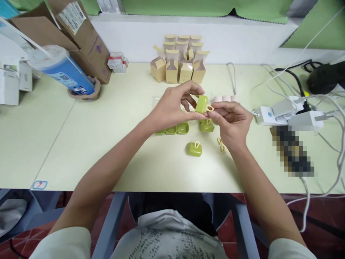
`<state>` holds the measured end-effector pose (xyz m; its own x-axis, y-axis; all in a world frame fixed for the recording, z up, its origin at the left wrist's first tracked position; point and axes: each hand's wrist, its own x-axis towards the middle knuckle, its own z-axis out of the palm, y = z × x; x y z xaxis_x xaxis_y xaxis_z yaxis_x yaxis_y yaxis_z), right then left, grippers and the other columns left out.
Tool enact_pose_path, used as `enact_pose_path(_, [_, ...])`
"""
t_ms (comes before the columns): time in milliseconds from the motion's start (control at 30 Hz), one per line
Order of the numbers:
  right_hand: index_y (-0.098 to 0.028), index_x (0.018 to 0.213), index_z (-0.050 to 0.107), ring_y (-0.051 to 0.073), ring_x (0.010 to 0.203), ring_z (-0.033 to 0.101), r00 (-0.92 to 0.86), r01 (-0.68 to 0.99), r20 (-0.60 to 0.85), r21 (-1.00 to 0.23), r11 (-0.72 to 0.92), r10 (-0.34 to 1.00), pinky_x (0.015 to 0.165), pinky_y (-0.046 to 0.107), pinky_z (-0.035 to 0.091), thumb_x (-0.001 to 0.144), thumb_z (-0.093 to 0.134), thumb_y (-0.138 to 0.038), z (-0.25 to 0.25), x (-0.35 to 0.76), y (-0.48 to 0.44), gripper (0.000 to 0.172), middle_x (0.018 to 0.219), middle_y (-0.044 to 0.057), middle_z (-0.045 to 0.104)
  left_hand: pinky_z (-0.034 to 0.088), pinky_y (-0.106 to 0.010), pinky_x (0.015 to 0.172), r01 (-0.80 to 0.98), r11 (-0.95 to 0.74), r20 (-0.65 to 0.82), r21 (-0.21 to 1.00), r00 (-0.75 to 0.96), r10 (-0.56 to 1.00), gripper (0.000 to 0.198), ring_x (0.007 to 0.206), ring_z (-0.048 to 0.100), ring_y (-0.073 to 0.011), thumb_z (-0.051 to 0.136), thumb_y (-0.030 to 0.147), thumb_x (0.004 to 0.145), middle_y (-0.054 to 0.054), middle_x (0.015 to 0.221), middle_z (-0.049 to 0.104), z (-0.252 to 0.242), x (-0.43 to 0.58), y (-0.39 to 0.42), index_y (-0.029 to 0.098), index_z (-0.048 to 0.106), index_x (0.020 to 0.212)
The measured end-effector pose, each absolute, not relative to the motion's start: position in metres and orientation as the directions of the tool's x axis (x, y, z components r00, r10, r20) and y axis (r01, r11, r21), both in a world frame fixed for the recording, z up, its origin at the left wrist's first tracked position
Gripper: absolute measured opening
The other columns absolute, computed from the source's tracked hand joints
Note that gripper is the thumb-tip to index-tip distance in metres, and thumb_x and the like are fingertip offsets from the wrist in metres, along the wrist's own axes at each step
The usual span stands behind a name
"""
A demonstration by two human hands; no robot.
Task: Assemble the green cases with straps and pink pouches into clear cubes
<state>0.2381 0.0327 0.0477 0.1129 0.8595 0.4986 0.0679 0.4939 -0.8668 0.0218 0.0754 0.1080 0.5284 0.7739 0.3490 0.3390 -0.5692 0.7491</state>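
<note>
My left hand (172,104) is closed round a small green case (201,103), held up above the table. My right hand (229,117) pinches a cream loop strap (210,108) at the case's side. Below the hands, a row of green cases (172,129) lies on the table. One green case with a strap (207,125) sits under my right hand, and another (194,148) lies nearer to me. Loose cream straps (221,144) lie beside my right wrist.
Several small tan cartons (179,59) stand at the back of the pale table (81,144). A blue cup (60,70) and cardboard boxes (67,32) are at the back left. Chargers, a power strip and cables (291,111) crowd the right side. Pale pink pieces (225,98) lie behind my right hand.
</note>
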Motion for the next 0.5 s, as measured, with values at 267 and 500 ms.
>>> enact_pose_path(267, [-0.028,0.093,0.089,0.019,0.077,0.083,0.143,0.144,0.578,-0.815,0.561,0.803,0.074,0.035,0.074,0.086,0.099,-0.046,0.0524,0.2363,0.0289,0.021,0.095,0.003,0.087,0.065,-0.029,0.080,0.172,-0.555,0.394,0.814,0.538,0.745,0.052,0.088,0.077,-0.0167,0.103,0.043,0.074,-0.008,0.108,0.081,0.1076,0.0132,0.0833,0.016,0.079,0.112])
enact_pose_path(500, [-0.029,0.091,0.089,0.018,0.074,0.081,0.174,0.121,0.577,-0.817,0.564,0.798,0.069,0.035,0.073,0.084,0.100,-0.049,0.0482,0.2329,0.0298,0.023,0.091,0.001,0.086,0.064,-0.032,0.078,0.140,-0.513,0.375,0.847,0.526,0.763,0.051,0.085,0.074,-0.0169,0.103,0.043,0.073,-0.008,0.104,0.081,0.1098,0.0180,0.0783,0.015,0.081,0.109])
